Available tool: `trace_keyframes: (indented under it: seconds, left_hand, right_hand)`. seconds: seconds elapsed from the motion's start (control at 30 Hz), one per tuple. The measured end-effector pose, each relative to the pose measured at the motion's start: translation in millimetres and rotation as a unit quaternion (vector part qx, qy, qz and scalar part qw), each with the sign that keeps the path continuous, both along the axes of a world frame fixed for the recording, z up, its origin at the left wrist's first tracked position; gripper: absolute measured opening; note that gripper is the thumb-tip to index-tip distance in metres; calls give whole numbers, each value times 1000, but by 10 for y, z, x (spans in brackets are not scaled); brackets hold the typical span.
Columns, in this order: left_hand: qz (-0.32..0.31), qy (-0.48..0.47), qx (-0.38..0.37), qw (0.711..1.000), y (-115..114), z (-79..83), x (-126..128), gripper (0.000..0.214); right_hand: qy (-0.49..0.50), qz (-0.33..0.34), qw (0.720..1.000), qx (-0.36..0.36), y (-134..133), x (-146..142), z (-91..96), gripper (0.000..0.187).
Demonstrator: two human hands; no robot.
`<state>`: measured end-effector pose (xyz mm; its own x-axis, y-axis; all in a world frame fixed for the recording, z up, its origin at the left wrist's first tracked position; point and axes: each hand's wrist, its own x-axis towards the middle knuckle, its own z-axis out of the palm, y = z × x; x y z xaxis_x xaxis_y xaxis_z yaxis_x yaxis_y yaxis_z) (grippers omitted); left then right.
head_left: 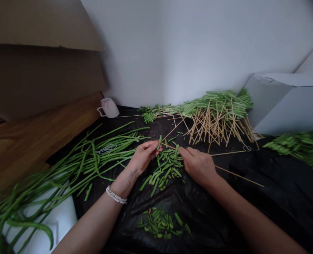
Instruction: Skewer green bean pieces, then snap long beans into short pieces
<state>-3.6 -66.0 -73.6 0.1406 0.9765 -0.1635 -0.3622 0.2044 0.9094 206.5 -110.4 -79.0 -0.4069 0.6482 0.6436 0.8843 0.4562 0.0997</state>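
My left hand [145, 155] is closed in a pinch on a short cut piece of green bean [160, 141], held upright at its fingertips. My right hand [197, 164] is closed on a thin bamboo skewer [238, 175] that runs out to the right over the black sheet; its tip points toward the bean piece. Between and below my hands lies a loose heap of cut bean pieces [164, 171]. A second small heap of pieces [160, 223] lies nearer to me. A beaded bracelet [115, 195] circles my left wrist.
Long uncut green beans [74, 165] spread over the left of the black plastic sheet [278, 197]. A stack of bean-loaded skewers [216, 113] lies at the back, more at the right edge [299, 144]. A white mug [108, 107], cardboard boxes [40, 60] and a grey box [288, 102] stand around.
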Motion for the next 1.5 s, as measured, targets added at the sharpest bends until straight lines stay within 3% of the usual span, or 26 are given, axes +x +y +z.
trace_keyframes:
  seconds: [0.37, 0.83, 1.1, 1.37, 1.5]
  left_hand:
    - [12, -31, -37, 999, 48, -37, -30, 29]
    - [-16, 7, -19, 1000, 39, -34, -52, 26]
    - [-34, 48, -3, 998, 31, -14, -71, 26]
    - [-58, 31, -10, 998, 15, 5, -69, 23]
    - [-53, 43, 2, 998, 8, 9, -72, 25]
  right_hand:
    - [-10, 0, 1000, -9, -7, -14, -17, 29]
    - [-11, 3, 1000, -26, -64, -59, 12, 27]
    - [-14, -13, 996, -89, -94, -86, 36, 24]
    - [-4, 32, 999, -2, -66, -54, 5, 31]
    - [6, 18, 999, -50, -84, -70, 30, 26]
